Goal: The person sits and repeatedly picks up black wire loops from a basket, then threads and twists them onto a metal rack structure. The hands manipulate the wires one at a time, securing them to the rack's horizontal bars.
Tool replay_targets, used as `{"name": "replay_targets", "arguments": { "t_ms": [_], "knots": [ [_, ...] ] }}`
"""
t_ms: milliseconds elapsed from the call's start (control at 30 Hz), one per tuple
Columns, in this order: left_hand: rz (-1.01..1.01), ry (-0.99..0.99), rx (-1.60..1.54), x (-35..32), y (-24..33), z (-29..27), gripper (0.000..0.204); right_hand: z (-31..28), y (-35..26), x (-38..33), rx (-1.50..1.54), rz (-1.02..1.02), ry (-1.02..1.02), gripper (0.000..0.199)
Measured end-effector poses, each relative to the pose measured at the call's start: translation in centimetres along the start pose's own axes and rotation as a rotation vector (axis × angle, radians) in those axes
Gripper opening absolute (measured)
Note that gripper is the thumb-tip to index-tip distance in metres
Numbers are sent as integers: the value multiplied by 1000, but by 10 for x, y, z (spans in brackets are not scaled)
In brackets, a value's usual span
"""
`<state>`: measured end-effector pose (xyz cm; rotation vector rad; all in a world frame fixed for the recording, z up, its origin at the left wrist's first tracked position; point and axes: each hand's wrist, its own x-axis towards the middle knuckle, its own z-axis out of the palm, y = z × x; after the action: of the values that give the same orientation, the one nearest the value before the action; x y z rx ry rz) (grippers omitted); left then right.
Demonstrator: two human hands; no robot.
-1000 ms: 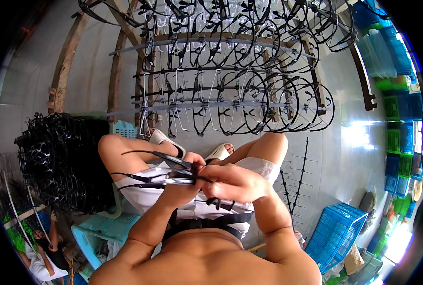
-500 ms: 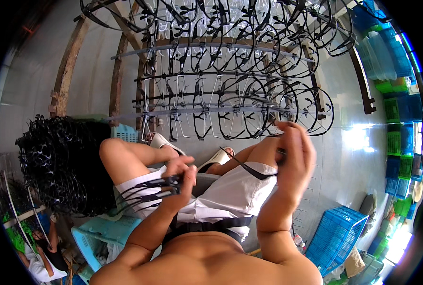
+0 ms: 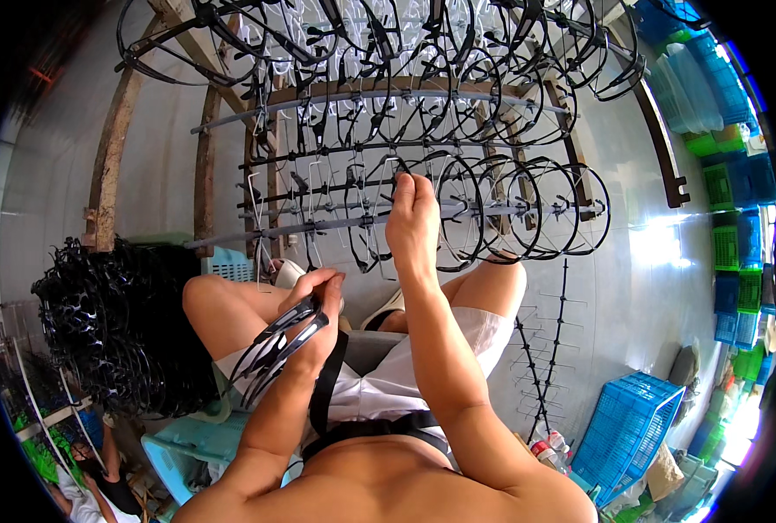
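Observation:
A bundle of several thin, glossy black curved bands (image 3: 270, 353) is in my left hand (image 3: 318, 305), its fingers closed round one end over my thigh. My right hand (image 3: 415, 218) reaches forward to the rack, fingertips pinched at a black curved band (image 3: 408, 166) beside a bent wire hook (image 3: 391, 159). The fingers hide part of that band. Rows of hooks run along grey bars (image 3: 296, 230) of the rack, many with similar black bands (image 3: 545, 213) hanging as hoops.
A large heap of black bands (image 3: 126, 331) lies at my left, near a turquoise crate (image 3: 166, 449). A blue crate (image 3: 623, 436) stands at the right by a bottle (image 3: 549, 451). Wooden posts (image 3: 113, 166) frame the rack. Another person (image 3: 105, 471) sits at the far left.
My right hand has swung from the right, where it carried a black band, leftward and forward to the rack's hooks. My left hand keeps its bundle, slightly turned. The nearest rack bars have shifted.

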<state>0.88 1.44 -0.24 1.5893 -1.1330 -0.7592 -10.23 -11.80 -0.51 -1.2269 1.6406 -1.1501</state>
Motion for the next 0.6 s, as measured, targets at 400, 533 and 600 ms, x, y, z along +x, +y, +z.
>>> {"name": "replay_targets", "arguments": {
  "t_ms": [400, 533, 600],
  "knots": [
    [-14, 8, -43, 1, -6, 2, 14, -6, -4, 7, 66, 42, -15, 33],
    [-18, 3, -58, 1, -1, 2, 14, -8, -10, 10, 63, 65, -52, 32],
    [-15, 2, -51, 1, -1, 1, 14, -9, -12, 7, 142, 136, -92, 31]
  ]
}}
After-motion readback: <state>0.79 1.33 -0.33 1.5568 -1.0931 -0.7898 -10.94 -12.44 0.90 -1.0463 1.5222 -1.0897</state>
